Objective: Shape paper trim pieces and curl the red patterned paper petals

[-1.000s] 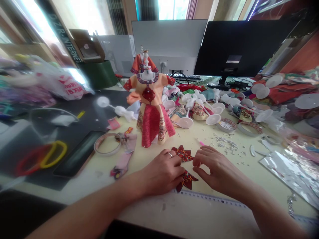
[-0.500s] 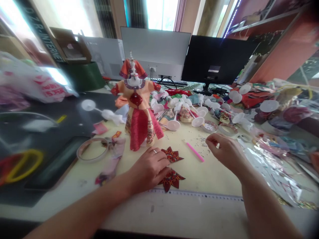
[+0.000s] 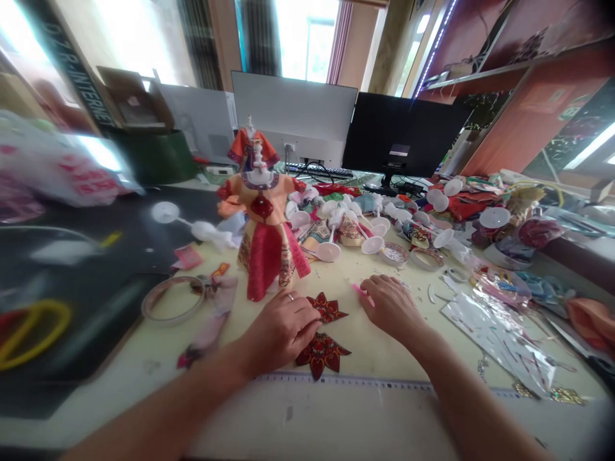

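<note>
My left hand point(image 3: 283, 324) rests with curled fingers on a dark red patterned collar piece point(image 3: 323, 353) lying on the yellow table, its upper points point(image 3: 330, 308) showing beyond my fingers. My right hand point(image 3: 390, 302) lies palm down over a thin pink stick point(image 3: 361, 292), fingers curled onto it; I cannot tell whether it grips it. Just behind my left hand stands a small mannequin in a red and orange dress point(image 3: 266, 238).
A tape roll point(image 3: 169, 298) and a pink ribbon point(image 3: 211, 323) lie left. Several white doll stands point(image 3: 331, 246) and costume pieces crowd behind. Two monitors point(image 3: 398, 133) stand at the back. Clear plastic bags point(image 3: 500, 330) lie right. A ruler point(image 3: 346, 381) runs along the near edge.
My right hand went out to the right among the small bits, then came back left onto the pink stick. My left hand stayed on the red collar piece. The camera swung.
</note>
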{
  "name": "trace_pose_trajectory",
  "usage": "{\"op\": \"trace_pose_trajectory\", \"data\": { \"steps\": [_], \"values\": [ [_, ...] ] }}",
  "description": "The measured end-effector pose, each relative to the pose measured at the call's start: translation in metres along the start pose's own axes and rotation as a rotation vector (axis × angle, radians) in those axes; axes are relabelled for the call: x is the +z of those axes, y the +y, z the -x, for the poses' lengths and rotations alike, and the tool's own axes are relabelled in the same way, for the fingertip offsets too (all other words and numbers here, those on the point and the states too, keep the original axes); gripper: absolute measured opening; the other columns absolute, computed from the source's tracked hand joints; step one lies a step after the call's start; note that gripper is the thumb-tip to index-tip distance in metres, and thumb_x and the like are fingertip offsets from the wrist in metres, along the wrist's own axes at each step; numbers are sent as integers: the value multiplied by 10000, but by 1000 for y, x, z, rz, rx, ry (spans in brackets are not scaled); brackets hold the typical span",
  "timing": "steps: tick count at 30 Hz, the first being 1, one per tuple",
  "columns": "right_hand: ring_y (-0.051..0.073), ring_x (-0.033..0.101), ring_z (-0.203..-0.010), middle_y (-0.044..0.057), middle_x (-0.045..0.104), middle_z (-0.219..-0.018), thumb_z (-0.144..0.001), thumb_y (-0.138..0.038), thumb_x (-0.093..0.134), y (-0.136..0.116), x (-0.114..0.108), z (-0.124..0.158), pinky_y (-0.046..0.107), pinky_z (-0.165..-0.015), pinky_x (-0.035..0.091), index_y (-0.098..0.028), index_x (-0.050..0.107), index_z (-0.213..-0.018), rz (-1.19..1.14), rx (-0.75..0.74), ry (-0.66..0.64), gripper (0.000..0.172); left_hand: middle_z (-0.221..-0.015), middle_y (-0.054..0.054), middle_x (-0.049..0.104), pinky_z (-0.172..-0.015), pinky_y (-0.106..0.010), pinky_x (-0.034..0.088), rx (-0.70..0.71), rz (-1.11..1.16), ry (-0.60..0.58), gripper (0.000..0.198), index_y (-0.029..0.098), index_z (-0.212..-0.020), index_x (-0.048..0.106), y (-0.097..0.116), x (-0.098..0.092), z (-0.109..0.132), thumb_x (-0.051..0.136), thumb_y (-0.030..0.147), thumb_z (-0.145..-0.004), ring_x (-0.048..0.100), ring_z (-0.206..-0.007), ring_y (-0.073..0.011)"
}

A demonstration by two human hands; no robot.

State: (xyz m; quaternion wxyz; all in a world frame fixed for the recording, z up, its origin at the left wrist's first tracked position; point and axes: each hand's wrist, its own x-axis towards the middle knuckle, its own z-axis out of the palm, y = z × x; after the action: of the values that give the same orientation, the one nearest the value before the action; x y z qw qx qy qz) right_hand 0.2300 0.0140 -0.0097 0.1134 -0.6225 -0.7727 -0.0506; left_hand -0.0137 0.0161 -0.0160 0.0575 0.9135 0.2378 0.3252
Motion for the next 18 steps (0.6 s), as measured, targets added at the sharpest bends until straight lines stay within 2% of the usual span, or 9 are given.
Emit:
{"op": "trace_pose_trajectory", "data": {
  "steps": [6, 10, 13, 16, 18],
  "values": [
    [254, 560, -761, 104, 610, -737, -743, -80, 496, -2, 0, -4, 386, -766, 372, -122, 597, -856, -59, 34, -15, 157, -757, -27, 628, -792, -333, 427, -18, -9, -12, 147, 163, -840, 622, 0, 1, 2, 482, 180, -880, 543, -743, -154],
    [200, 571, -725, 64, 620, -781, -810, -149, 456, -3, -11, 4, 339, -699, 428, -149, 559, -939, -224, 56, 13, 165, -768, -26, 647, -777, -331, 449, -101, 92, 27, 137, 162, -842, 633, 0, 1, 1, 501, 185, -869, 567, -738, -152],
    [152, 587, -726, 39, 631, -817, -879, -270, 455, -9, -20, 11, 262, -632, 458, -178, 571, -902, -525, -22, -62, 150, -820, -37, 673, -735, -298, 480, -286, 292, 79, 129, 155, -884, 648, 1, -2, -2, 545, 225, -851, 604, -762, -152],
    [129, 560, -692, 28, 614, -779, -853, -345, 561, -19, -23, 16, 228, -578, 438, -174, 602, -857, -1038, -36, -228, 175, -869, -41, 690, -714, -273, 494, -485, 510, 79, 182, 153, -943, 660, 2, -6, -6, 593, 276, -825, 623, -783, -150],
    [113, 528, -660, 16, 595, -752, -828, -344, 609, -27, -23, 18, 213, -554, 416, -172, 615, -835, -1213, -16, -319, 172, -851, -41, 689, -690, -261, 492, -571, 641, 59, 222, 146, -957, 667, 3, -7, -8, 624, 299, -802, 620, -768, -147]
  ]
}}
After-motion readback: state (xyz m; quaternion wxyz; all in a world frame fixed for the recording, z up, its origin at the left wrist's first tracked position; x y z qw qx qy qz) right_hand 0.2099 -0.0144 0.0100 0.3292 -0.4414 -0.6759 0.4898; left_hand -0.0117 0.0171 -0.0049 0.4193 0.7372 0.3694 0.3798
